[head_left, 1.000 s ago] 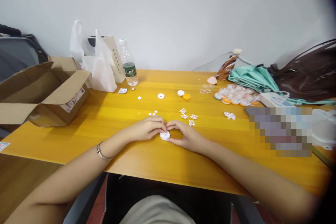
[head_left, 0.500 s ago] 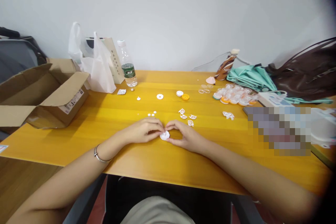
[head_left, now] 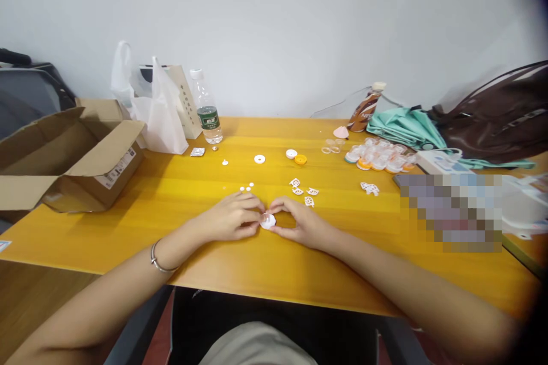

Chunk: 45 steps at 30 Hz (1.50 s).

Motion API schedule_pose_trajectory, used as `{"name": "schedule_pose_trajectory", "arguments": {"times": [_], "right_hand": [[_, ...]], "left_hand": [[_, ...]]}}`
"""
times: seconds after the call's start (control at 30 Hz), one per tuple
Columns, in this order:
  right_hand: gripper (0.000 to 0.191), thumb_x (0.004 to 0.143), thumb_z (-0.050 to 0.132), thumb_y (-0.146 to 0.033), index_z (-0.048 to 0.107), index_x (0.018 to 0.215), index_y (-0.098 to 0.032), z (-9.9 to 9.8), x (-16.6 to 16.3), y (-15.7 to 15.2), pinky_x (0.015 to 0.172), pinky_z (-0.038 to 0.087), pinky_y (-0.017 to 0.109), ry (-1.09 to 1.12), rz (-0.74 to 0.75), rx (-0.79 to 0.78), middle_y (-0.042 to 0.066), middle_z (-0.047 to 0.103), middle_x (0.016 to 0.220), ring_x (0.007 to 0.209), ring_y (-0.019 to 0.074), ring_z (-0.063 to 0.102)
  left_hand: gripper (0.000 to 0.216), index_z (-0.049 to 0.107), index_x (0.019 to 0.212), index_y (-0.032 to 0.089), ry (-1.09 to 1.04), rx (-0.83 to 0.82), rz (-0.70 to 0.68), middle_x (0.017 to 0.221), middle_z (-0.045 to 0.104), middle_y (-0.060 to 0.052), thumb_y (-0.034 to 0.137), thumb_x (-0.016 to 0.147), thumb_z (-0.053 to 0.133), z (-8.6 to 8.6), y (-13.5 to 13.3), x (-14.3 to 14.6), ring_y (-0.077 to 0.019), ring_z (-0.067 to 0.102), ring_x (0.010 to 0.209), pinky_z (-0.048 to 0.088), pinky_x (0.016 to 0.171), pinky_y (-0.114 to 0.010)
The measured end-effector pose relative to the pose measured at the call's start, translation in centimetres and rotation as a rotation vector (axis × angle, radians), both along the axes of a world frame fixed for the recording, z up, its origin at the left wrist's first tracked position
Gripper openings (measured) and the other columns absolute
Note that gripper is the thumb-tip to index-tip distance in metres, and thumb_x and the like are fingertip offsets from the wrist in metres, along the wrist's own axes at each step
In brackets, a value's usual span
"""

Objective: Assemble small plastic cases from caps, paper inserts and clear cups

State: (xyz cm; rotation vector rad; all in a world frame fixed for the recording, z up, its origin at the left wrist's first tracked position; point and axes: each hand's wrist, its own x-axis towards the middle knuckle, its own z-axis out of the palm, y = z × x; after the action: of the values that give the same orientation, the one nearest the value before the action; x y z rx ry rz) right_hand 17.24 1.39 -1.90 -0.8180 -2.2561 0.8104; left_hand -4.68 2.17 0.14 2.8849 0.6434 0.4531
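Observation:
Between my two hands, low over the near part of the table, is a small round white plastic piece (head_left: 268,222) with a clear part at its upper left. My left hand (head_left: 237,217) pinches its left side, fingertips together. Thumb and fingers of my right hand (head_left: 303,223) curve round its right edge in a C shape. Just beyond the hands lie several white openwork pieces (head_left: 309,201) and several tiny white discs (head_left: 249,189). Farther back are a white ring (head_left: 259,159), a white round cap (head_left: 291,154) and an orange round cap (head_left: 301,159).
An open cardboard box (head_left: 105,171), a white plastic bag (head_left: 160,120) and a water bottle (head_left: 208,111) stand left. At right are clear-domed round pieces (head_left: 381,157), a brown bottle (head_left: 363,109), a teal folded umbrella (head_left: 405,128), a brown bag (head_left: 500,120) and a blurred-out flat object (head_left: 449,211).
The view has shifted slightly. Both hands stay round the white piece; a clear part at its upper left now shows more plainly beside my left fingertips.

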Motion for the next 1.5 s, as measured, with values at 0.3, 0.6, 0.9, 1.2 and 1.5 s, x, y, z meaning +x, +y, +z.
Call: {"name": "schedule_pose_trajectory", "arguments": {"times": [0.3, 0.6, 0.9, 1.2, 1.5], "right_hand": [[0.026, 0.075, 0.06, -0.025, 0.052, 0.1, -0.021, 0.1, 0.3, 0.2, 0.082, 0.047, 0.033, -0.088, -0.039, 0.085, 0.006, 0.062, 0.099, 0.092, 0.0185, 0.059], [0.036, 0.071, 0.065, -0.028, 0.052, 0.103, -0.02, 0.3, 0.4, 0.1, 0.089, 0.045, 0.036, -0.079, -0.026, 0.041, 0.007, 0.06, 0.104, 0.1, 0.0202, 0.056], [0.035, 0.079, 0.055, -0.025, 0.043, 0.111, -0.022, 0.3, 0.4, -0.2, 0.093, 0.042, 0.037, 0.003, 0.038, -0.123, 0.008, 0.06, 0.114, 0.107, 0.0178, 0.056], [0.033, 0.08, 0.054, -0.025, 0.041, 0.109, -0.021, 0.2, 0.4, -0.1, 0.09, 0.043, 0.035, 0.012, 0.055, -0.144, 0.007, 0.061, 0.111, 0.105, 0.0171, 0.056], [0.034, 0.079, 0.056, -0.023, 0.041, 0.108, -0.022, 0.0, 0.5, 0.1, 0.089, 0.043, 0.033, 0.02, 0.061, -0.115, 0.005, 0.063, 0.108, 0.101, 0.0156, 0.058]], "left_hand": [[0.026, 0.06, 0.106, 0.017, -0.298, -0.109, 0.306, 0.096, 0.063, -0.007, 0.022, 0.085, 0.046, 0.1, 1.6, -1.4, -0.0151, 0.057, 0.088, 0.045, 0.081, -0.029], [0.019, 0.068, 0.087, 0.016, -0.301, -0.227, 0.58, 0.08, 0.064, -0.004, 0.03, 0.077, 0.06, -1.9, 4.5, -3.0, -0.0101, 0.056, 0.064, 0.045, 0.063, -0.021], [0.016, 0.068, 0.082, 0.017, -0.145, -0.029, 0.571, 0.083, 0.067, -0.005, 0.024, 0.081, 0.054, -1.3, 4.2, -2.4, -0.0133, 0.061, 0.073, 0.045, 0.068, -0.023], [0.013, 0.064, 0.085, 0.014, -0.185, 0.086, 0.342, 0.077, 0.067, -0.004, 0.017, 0.082, 0.051, -1.2, 0.4, -0.2, -0.0113, 0.061, 0.068, 0.048, 0.063, -0.02], [0.019, 0.06, 0.097, 0.014, -0.114, 0.158, -0.015, 0.091, 0.064, -0.009, 0.017, 0.087, 0.044, -1.2, -1.1, 0.6, -0.015, 0.06, 0.087, 0.05, 0.077, -0.026]]}}
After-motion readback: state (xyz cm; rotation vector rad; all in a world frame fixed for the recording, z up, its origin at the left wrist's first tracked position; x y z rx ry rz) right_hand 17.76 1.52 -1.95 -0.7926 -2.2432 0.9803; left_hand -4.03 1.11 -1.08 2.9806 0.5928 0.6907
